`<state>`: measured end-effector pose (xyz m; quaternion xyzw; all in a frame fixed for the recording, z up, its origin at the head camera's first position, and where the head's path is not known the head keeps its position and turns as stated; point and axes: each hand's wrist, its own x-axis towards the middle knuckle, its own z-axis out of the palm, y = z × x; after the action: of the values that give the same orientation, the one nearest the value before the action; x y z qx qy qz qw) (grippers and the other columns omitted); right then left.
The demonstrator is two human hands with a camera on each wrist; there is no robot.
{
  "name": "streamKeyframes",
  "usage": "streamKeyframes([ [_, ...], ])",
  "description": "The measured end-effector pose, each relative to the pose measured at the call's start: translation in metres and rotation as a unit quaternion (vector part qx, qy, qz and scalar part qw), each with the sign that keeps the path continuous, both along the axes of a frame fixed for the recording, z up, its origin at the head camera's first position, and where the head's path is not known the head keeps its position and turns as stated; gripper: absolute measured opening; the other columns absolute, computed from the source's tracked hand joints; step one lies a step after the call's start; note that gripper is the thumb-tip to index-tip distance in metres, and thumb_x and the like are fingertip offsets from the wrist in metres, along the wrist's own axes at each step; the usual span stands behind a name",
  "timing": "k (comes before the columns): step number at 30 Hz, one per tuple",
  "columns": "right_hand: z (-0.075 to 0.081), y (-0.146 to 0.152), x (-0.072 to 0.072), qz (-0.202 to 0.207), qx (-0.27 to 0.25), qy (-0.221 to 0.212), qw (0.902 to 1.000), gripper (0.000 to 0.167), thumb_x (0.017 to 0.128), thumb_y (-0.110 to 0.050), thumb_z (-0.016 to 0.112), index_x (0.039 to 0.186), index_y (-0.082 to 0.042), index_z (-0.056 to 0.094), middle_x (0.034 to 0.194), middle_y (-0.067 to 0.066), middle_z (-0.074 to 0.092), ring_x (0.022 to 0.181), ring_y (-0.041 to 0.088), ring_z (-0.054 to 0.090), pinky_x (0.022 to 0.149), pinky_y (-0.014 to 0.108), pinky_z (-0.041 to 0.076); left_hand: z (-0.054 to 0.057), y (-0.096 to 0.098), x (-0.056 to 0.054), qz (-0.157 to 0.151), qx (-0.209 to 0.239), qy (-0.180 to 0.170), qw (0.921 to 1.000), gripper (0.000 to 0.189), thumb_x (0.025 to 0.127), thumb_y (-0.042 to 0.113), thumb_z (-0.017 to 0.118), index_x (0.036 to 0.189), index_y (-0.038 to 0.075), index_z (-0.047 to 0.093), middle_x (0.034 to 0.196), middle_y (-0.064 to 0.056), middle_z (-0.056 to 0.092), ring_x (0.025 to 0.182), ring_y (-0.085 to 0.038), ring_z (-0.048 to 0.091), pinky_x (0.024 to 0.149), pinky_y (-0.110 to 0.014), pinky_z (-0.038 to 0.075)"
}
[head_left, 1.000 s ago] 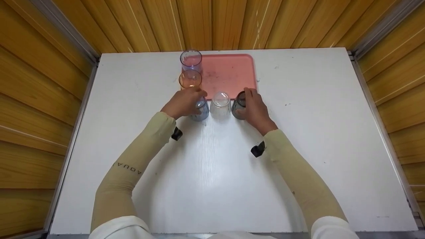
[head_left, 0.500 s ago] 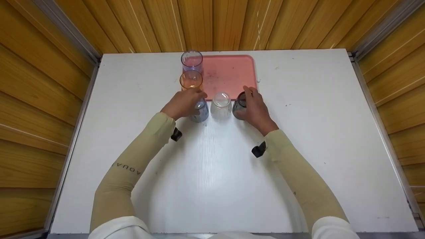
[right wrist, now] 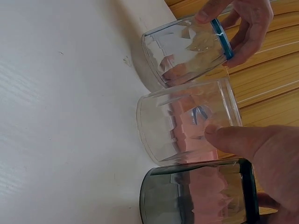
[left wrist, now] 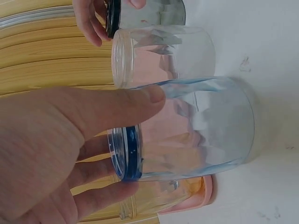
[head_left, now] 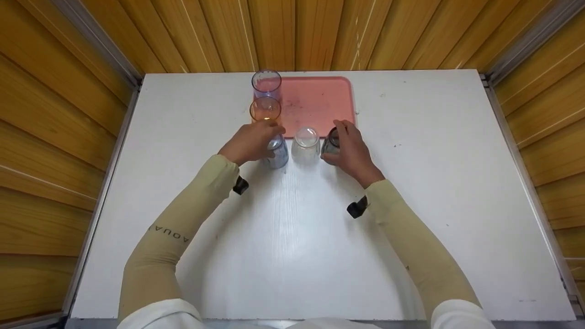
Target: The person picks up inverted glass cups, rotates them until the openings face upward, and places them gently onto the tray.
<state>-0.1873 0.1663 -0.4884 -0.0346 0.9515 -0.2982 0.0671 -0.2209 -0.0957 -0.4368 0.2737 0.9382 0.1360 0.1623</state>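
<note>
My left hand (head_left: 251, 140) grips a blue-tinted glass (left wrist: 201, 135) near its thick base, thumb on the near side and fingers behind. That glass stands upside down on the white table. A clear glass (head_left: 305, 144), also inverted, stands just to its right. Beyond this is a dark grey glass (right wrist: 201, 200), base up, with my right hand (head_left: 352, 151) at it. The right thumb (right wrist: 229, 139) is stretched out, overlapping the clear glass in the right wrist view, while the fingers are mostly hidden behind the dark glass.
Behind the row lies a pink tray (head_left: 317, 105). An orange-rimmed glass (head_left: 265, 107) and a purple-rimmed glass (head_left: 267, 82) stand upright along its left side, the orange one close behind my left hand. Wood-panelled walls (head_left: 315, 34) border the white table (head_left: 283, 256).
My right thumb has moved slightly left, away from the dark glass. The left hand and the glasses stay in place; the head view has shifted slightly.
</note>
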Motion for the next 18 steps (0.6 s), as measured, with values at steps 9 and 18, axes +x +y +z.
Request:
streamKeyframes([
  [9, 0.003, -0.001, 0.002, 0.002, 0.022, 0.025, 0.9994, 0.095, 0.076, -0.035, 0.082, 0.151, -0.013, 0.027, 0.154, 0.009, 0.027, 0.136, 0.026, 0.036, 0.114, 0.043, 0.037, 0.008, -0.002, 0.007, -0.023, -0.003, 0.034, 0.9992, 0.066, 0.074, 0.014, 0.084, 0.134, 0.017, 0.057, 0.132, -0.007, 0.058, 0.118, -0.025, 0.057, 0.101, -0.044, 0.051],
  [18, 0.01, -0.004, 0.008, 0.01, 0.021, 0.034, 0.9991, 0.095, 0.077, -0.039, 0.081, 0.15, -0.014, 0.026, 0.156, 0.008, 0.028, 0.14, 0.026, 0.033, 0.116, 0.044, 0.034, 0.014, 0.0, 0.012, -0.04, -0.013, 0.055, 0.9976, 0.064, 0.074, 0.016, 0.084, 0.133, 0.017, 0.057, 0.131, -0.007, 0.058, 0.119, -0.026, 0.058, 0.101, -0.044, 0.051],
])
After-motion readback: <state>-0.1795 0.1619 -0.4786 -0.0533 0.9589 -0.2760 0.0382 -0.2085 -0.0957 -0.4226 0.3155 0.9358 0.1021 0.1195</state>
